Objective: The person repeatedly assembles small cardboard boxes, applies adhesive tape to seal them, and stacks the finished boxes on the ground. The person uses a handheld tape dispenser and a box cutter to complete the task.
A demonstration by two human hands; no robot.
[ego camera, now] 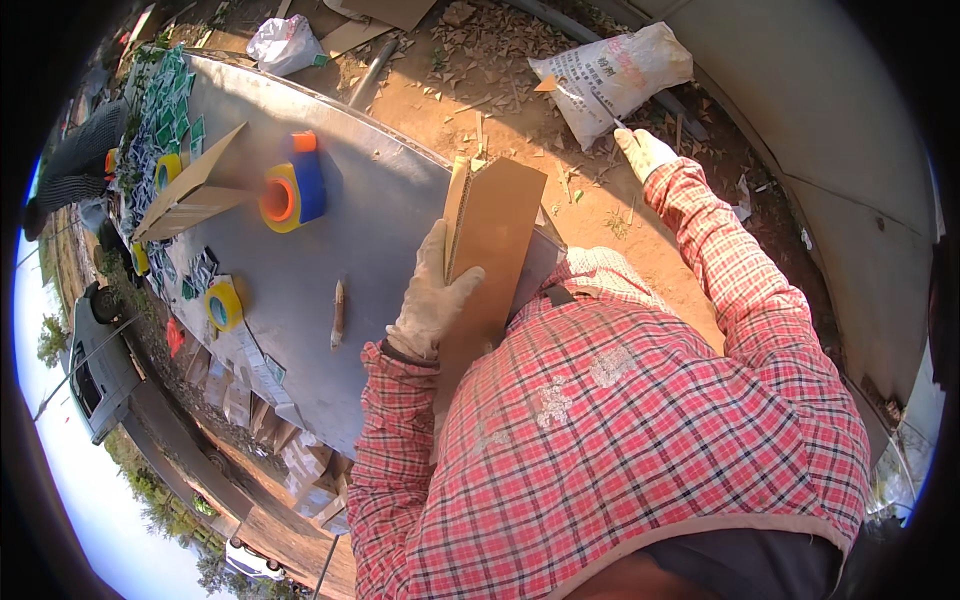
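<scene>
My left hand (435, 296), in a pale work glove, grips a folded piece of brown corrugated cardboard (499, 232). The cardboard stands at the table's near edge, close against the checked clothing on my body. My right hand (643, 154), also gloved, is stretched out past the table over the ground. It holds a thin knife-like blade (606, 109), its handle mostly hidden in the fist. Beyond the blade's tip shows a small cardboard triangle (547, 84), in front of a white printed sack (619, 79); I cannot tell whether it is airborne.
On the metal table (375, 217) are a blue-and-orange tape dispenser (296, 187), an opened cardboard piece (191, 187), a pencil-like stick (338, 315), yellow tape rolls (223, 306) and many green packets (172, 105). Cardboard scraps (480, 45) litter the ground. A metal wall (840, 187) stands right.
</scene>
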